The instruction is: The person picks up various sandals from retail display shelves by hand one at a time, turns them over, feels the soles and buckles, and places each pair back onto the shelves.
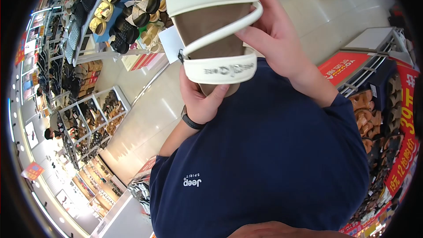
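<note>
A sandal (216, 13) with white straps and a brown footbed is held up before my chest, its far end cut off by the top of the view. Two wide bands cross it, joined by a slanting strap, and the nearer band carries grey lettering. My left hand (200, 99), with a dark band on its wrist, grips the near end, thumb on the footbed. On the other side my right hand (277, 37) holds the sandal's edge by the slanting strap, thumb over that strap and fingers partly hidden behind.
Shelves of sandals (136, 9) stand at the upper left, with a shoe rack (92, 114) below. At the right are brown sandals (365, 114) and a red price sign (403, 150). Shiny floor (145, 128) lies between displays.
</note>
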The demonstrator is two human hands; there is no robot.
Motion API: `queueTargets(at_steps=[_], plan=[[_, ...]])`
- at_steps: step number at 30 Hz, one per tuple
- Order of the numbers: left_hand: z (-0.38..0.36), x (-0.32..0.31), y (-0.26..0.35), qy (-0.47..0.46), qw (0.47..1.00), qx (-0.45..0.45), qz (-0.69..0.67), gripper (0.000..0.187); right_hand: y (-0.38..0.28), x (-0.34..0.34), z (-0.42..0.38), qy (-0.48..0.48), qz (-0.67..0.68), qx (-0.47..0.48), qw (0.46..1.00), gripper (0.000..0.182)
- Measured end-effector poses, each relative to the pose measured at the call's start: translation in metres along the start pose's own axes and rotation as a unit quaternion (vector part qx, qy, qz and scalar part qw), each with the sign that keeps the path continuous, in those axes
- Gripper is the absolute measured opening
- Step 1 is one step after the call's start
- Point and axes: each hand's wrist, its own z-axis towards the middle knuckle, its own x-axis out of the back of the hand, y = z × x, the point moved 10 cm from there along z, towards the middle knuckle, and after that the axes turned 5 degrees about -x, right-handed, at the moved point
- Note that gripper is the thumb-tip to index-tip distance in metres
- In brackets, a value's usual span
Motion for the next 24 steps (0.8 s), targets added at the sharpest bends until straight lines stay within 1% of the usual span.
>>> queueTargets(at_steps=[1, 2, 3, 5, 6, 9, 12, 15, 16, 18, 20, 21, 23, 24], plan=[[-0.001, -0.002, 0.0, -0.013, 0.999, 0.005, 0.038, 0.069, 0.004, 0.008, -0.001, 0.034, -0.036, 0.0, 0.999, 0.045], [-0.002, -0.004, 0.004, -0.017, 0.998, -0.005, 0.064, 0.072, 0.009, 0.012, 0.002, 0.027, -0.024, -0.002, 0.999, 0.046], [-0.002, -0.009, 0.004, -0.029, 0.998, 0.014, 0.047, 0.075, 0.009, 0.013, 0.002, 0.034, -0.026, -0.001, 0.999, 0.045], [-0.004, -0.009, 0.004, -0.036, 0.999, 0.004, 0.033, 0.076, 0.009, 0.015, 0.001, 0.049, -0.031, -0.001, 0.998, 0.042], [-0.005, -0.009, 0.003, -0.035, 0.999, 0.01, 0.033, 0.077, 0.004, 0.011, 0.002, 0.044, -0.013, 0.008, 0.999, 0.041], [-0.005, -0.009, 0.001, -0.033, 0.999, 0.022, 0.033, 0.077, 0.005, 0.014, 0.003, 0.051, -0.03, -0.008, 0.998, 0.041], [-0.004, -0.01, 0.004, -0.028, 0.999, 0.015, 0.041, 0.077, 0.005, 0.013, 0.004, 0.055, -0.024, 0.0, 0.998, 0.041], [-0.003, -0.011, 0.007, -0.037, 0.994, -0.006, 0.099, 0.074, -0.002, 0.016, 0.006, 0.084, -0.086, 0.004, 0.993, 0.035], [-0.003, -0.011, 0.008, -0.041, 0.992, -0.012, 0.122, 0.073, 0.0, 0.017, 0.007, 0.059, -0.085, -0.003, 0.995, 0.029], [-0.002, -0.011, 0.011, -0.05, 0.985, -0.027, 0.163, 0.073, -0.009, 0.002, 0.018, -0.035, -0.003, 0.083, 0.996, 0.058], [-0.003, -0.008, 0.009, -0.038, 0.987, 0.005, 0.156, 0.075, -0.013, -0.004, 0.019, -0.077, 0.029, 0.104, 0.991, 0.072], [-0.004, -0.005, 0.006, -0.026, 0.989, 0.024, 0.144, 0.077, -0.014, -0.004, 0.017, -0.071, 0.02, 0.081, 0.994, 0.07], [-0.005, -0.005, 0.006, -0.017, 0.99, 0.048, 0.129, 0.079, -0.013, -0.004, 0.015, -0.062, 0.025, 0.067, 0.996, 0.067], [-0.003, -0.007, 0.009, -0.02, 0.99, 0.053, 0.127, 0.08, -0.014, -0.004, 0.015, -0.059, 0.037, 0.076, 0.995, 0.066]])
